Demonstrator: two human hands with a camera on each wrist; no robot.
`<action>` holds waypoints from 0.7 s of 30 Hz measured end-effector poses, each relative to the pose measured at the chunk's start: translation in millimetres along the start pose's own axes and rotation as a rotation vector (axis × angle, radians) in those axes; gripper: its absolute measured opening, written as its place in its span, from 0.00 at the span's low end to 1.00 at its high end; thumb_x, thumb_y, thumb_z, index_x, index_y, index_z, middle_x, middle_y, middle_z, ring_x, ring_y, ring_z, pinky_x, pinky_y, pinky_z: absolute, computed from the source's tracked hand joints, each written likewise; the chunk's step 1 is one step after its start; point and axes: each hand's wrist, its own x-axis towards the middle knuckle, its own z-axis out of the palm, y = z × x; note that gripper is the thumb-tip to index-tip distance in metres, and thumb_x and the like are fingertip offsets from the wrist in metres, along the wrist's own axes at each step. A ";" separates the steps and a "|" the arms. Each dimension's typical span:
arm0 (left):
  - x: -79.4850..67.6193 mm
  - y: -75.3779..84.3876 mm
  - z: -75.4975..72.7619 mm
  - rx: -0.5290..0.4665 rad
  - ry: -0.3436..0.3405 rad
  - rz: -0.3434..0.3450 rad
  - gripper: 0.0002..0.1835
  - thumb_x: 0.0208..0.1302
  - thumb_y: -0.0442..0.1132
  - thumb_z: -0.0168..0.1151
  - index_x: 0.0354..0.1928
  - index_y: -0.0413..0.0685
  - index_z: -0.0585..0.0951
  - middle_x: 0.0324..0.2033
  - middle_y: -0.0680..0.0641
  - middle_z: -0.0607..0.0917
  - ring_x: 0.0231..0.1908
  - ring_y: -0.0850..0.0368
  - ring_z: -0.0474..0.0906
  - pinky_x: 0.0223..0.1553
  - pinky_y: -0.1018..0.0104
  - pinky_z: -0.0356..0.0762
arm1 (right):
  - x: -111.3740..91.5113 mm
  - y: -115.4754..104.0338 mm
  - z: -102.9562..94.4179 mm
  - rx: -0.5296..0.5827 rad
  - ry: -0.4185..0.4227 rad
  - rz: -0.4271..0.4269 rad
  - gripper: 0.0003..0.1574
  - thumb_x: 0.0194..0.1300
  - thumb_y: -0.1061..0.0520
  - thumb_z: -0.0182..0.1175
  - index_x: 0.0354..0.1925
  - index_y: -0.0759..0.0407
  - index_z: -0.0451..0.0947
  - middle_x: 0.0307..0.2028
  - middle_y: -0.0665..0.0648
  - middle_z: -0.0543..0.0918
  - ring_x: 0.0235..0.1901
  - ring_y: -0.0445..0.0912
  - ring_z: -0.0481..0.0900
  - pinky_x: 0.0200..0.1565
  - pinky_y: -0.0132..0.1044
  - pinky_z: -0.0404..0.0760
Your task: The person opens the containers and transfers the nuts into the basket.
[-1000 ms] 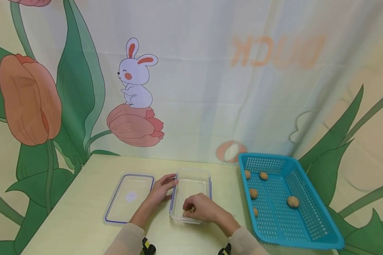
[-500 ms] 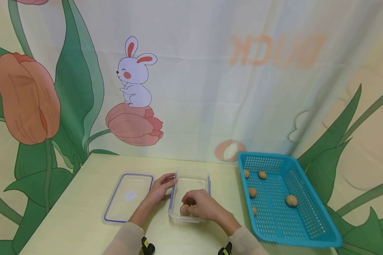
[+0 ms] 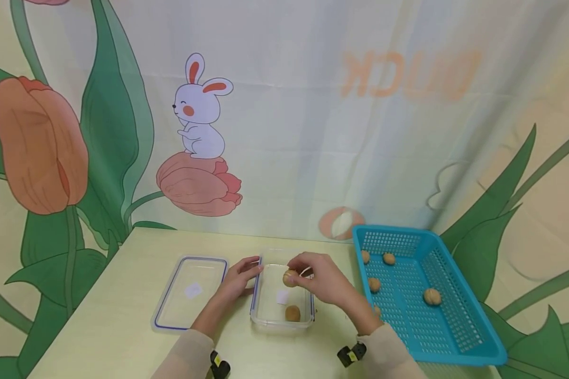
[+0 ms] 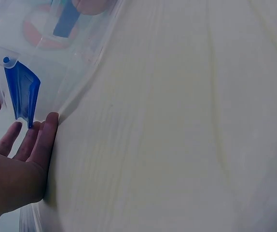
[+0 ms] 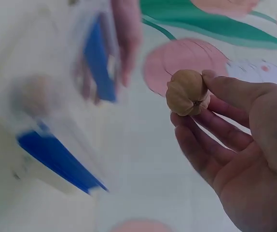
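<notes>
My right hand [image 3: 320,276] pinches a walnut [image 5: 187,93] between thumb and fingertips. It hangs over the right side of a clear plastic box [image 3: 282,325] with blue side latches. On the box floor, a second walnut [image 3: 292,313] lies near the front end, with a small white square [image 3: 282,297] behind it. My left hand [image 3: 237,279] rests against the box's left side, its fingers extended. In the left wrist view those fingers touch the wall near a blue latch [image 4: 23,94]. The right wrist view shows the box blurred.
A blue perforated basket [image 3: 455,268] holding several walnuts, one of them a walnut [image 3: 432,297] on its right side, stands at the right. A clear lid [image 3: 180,321] with a blue seal lies left of the box. A printed curtain [image 3: 284,131] hangs behind the table.
My right hand has risen from the box's front end and moved back and right, holding a walnut. The walnut on the box floor has come into view. My left hand stays at the box's side.
</notes>
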 end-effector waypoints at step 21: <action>-0.2 -1.4 -0.6 -0.001 -0.008 0.014 0.28 0.78 0.46 0.63 0.75 0.47 0.73 0.71 0.36 0.75 0.69 0.36 0.73 0.57 0.43 0.84 | -44.7 33.4 -100.5 -0.131 0.370 0.117 0.20 0.71 0.57 0.71 0.58 0.60 0.84 0.50 0.59 0.89 0.50 0.56 0.87 0.52 0.58 0.86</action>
